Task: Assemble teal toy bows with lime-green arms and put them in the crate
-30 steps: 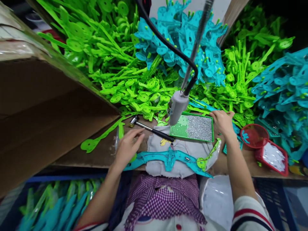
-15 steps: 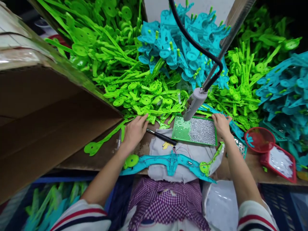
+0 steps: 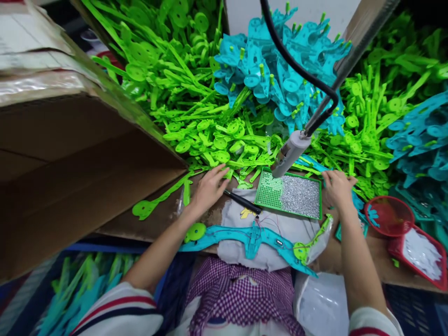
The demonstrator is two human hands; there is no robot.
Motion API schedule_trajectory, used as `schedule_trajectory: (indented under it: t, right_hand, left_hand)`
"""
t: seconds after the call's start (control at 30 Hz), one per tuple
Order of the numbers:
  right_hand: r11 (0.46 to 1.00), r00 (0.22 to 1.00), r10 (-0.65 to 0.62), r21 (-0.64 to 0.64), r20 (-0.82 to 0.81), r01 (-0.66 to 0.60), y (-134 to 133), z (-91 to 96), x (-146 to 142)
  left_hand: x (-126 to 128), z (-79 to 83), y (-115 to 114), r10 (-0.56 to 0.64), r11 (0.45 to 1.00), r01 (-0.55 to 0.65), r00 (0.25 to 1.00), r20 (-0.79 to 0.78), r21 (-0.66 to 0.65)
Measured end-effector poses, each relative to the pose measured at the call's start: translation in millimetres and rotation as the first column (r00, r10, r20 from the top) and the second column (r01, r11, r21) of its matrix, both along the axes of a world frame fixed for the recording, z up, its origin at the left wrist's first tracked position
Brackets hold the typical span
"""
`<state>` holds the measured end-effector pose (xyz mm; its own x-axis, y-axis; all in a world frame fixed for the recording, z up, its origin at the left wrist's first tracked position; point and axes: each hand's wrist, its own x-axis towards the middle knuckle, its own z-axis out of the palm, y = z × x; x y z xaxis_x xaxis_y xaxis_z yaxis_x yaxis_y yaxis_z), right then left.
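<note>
My left hand [image 3: 209, 187] is at the near edge of a heap of lime-green plastic parts [image 3: 220, 142]. Its fingers are stretched forward, the thumb apart, and nothing shows in its grasp. Beside it lies a black-handled screwdriver [image 3: 243, 201]. My right hand [image 3: 338, 187] is to the right of a green tray [image 3: 269, 193] of small silvery pieces, fingers spread over a blue part that it partly hides. Closer to me, a long blue plastic frame [image 3: 227, 233] with thin wires and green round ends rests on a grey cloth [image 3: 231, 254].
A whitish cylindrical tool [image 3: 291, 153] hangs over the tray from a black cord. An open cardboard box [image 3: 87, 149] stands at left. Blue parts [image 3: 266, 70] are heaped behind. At right are a red round basket [image 3: 390, 217] and a red tray [image 3: 441, 275] holding white pieces.
The whole view has shifted, so everything appears further right. My right hand has drawn slightly away from the tray, to the right. My left hand stays by the green heap.
</note>
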<state>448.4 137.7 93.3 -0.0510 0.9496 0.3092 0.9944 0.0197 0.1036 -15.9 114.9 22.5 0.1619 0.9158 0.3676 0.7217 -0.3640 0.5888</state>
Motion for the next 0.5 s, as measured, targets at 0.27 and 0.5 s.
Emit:
schedule_trajectory:
  t: [0.27, 0.5]
  right_hand:
    - [0.988, 0.981, -0.1, 0.097, -0.165, 0.117, -35.3, 10.3, 3.8]
    - [0.971, 0.547, -0.083, 0.057, -0.833, 0.234, -91.9, -21.8, -53.0]
  left_hand:
    - [5.7, 2.9, -54.8, -0.07, 0.997, 0.075, 0.988, 0.139, -0.029]
    - [4.2, 2.4, -99.9, -0.015, 0.996, 0.036, 0.971, 0.238, -0.083]
